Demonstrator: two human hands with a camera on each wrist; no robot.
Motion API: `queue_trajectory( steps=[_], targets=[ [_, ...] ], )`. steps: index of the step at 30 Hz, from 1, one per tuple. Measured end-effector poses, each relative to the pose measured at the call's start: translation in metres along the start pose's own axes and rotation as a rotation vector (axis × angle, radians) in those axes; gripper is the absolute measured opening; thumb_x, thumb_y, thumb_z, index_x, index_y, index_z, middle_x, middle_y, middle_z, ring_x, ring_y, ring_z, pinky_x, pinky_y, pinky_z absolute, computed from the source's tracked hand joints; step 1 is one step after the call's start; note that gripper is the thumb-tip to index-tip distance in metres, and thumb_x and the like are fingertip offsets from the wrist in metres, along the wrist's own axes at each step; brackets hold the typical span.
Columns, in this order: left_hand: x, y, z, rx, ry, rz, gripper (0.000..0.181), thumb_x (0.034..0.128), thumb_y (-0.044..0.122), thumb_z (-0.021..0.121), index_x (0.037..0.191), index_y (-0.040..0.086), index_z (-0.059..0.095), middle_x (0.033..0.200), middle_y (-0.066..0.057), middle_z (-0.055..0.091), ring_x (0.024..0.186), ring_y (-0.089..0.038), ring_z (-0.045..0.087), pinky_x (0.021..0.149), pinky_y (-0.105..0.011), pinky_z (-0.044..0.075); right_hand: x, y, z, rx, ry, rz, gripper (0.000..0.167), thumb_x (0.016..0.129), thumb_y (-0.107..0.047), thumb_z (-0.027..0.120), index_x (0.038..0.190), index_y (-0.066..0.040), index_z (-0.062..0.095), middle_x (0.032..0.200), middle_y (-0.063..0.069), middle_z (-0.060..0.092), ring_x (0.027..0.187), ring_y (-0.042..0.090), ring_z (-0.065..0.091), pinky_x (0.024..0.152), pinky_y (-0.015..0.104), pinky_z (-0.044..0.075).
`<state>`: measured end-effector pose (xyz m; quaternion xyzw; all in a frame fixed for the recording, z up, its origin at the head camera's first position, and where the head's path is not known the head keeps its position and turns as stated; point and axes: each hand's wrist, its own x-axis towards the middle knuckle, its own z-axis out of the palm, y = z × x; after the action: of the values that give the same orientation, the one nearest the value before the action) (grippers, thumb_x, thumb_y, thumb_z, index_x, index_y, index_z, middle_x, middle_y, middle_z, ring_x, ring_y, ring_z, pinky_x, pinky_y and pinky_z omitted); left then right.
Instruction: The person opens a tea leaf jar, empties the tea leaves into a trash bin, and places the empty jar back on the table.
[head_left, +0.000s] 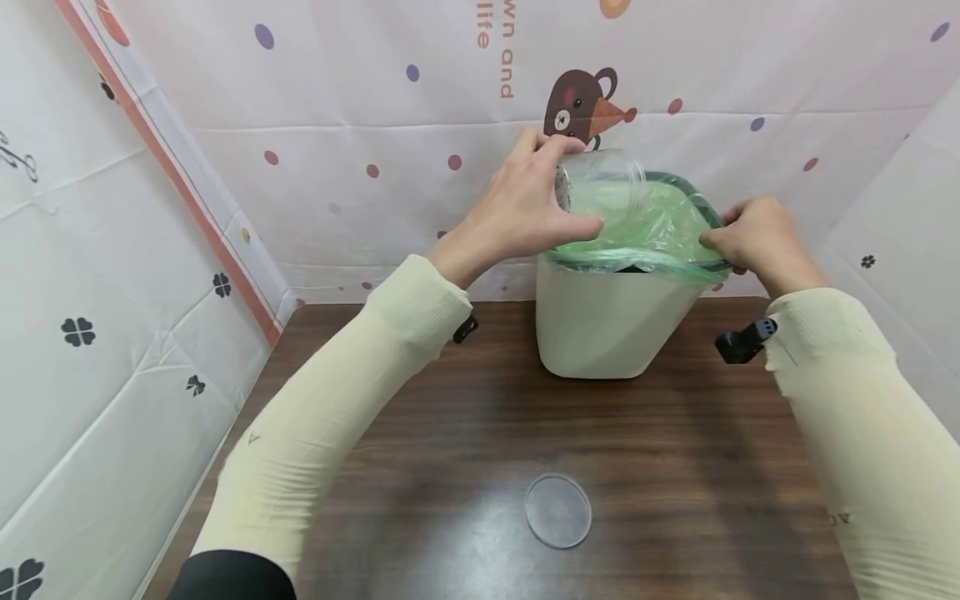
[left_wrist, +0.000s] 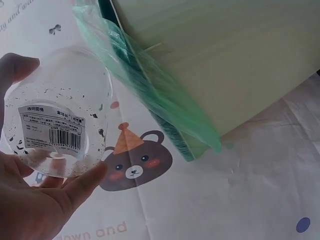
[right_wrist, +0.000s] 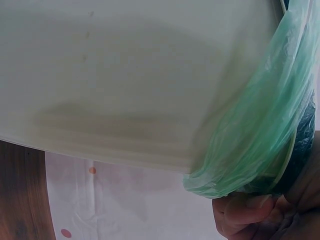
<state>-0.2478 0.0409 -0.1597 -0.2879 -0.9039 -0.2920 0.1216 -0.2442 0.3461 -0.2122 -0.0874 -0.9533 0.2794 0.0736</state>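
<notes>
My left hand (head_left: 521, 200) grips a clear plastic jar (head_left: 611, 179), tipped on its side with its mouth over the trash bin (head_left: 600, 325). In the left wrist view the jar (left_wrist: 60, 120) has a white barcode label on its base and dark specks scattered around it. A green trash bag (head_left: 663, 221) lines the bin and folds over its rim. At the bin's right side, my right hand (head_left: 761, 242) pinches the bagged rim, its curled fingers (right_wrist: 245, 210) partly hidden by the bag and rim.
A round clear lid (head_left: 558, 510) lies on the dark wooden table (head_left: 420, 483), toward the front. Behind the bin hangs a pale printed cloth (head_left: 360, 100) with dots and a cartoon bear. Another cloth (head_left: 112, 292) borders the table on the left.
</notes>
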Motion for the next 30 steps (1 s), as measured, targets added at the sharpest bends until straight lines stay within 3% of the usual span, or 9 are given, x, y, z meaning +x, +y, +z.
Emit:
queue_trajectory(
  steps=[5, 12, 19, 30],
  targets=[
    [-0.006, -0.004, -0.001, -0.031, 0.013, 0.008, 0.077, 0.074, 0.046, 0.078, 0.142, 0.024, 0.05, 0.126, 0.001, 0.045, 0.102, -0.012, 0.049, 0.084, -0.025, 0.042, 0.0, -0.001, 0.0, -0.001, -0.006, 0.004, 0.047, 0.093, -0.02, 0.062, 0.121, 0.017, 0.055, 0.109, 0.032, 0.054, 0.058, 0.02, 0.057, 0.05, 0.035, 0.05],
    [-0.012, -0.01, -0.002, -0.063, 0.032, 0.033, 0.075, 0.075, 0.05, 0.079, 0.137, 0.02, 0.049, 0.13, 0.006, 0.054, 0.111, -0.01, 0.048, 0.092, -0.025, 0.04, 0.001, -0.001, 0.0, 0.0, -0.011, 0.024, 0.049, 0.094, -0.022, 0.062, 0.124, 0.016, 0.054, 0.111, 0.033, 0.053, 0.061, 0.023, 0.059, 0.051, 0.036, 0.051],
    [-0.02, -0.012, -0.004, -0.142, 0.019, 0.016, 0.076, 0.074, 0.049, 0.082, 0.134, 0.018, 0.048, 0.126, 0.005, 0.057, 0.098, -0.011, 0.053, 0.081, -0.028, 0.045, 0.002, 0.002, 0.0, 0.012, -0.02, 0.028, 0.05, 0.093, -0.021, 0.062, 0.126, 0.015, 0.054, 0.116, 0.034, 0.053, 0.06, 0.022, 0.059, 0.052, 0.037, 0.051],
    [-0.034, -0.019, -0.002, -0.209, 0.071, 0.014, 0.075, 0.0711, 0.047, 0.085, 0.129, 0.017, 0.049, 0.121, 0.001, 0.063, 0.094, -0.013, 0.059, 0.075, -0.028, 0.049, 0.002, 0.001, 0.0, 0.01, -0.014, 0.016, 0.048, 0.092, -0.021, 0.064, 0.123, 0.015, 0.057, 0.109, 0.032, 0.056, 0.059, 0.022, 0.06, 0.051, 0.038, 0.051]
  ],
)
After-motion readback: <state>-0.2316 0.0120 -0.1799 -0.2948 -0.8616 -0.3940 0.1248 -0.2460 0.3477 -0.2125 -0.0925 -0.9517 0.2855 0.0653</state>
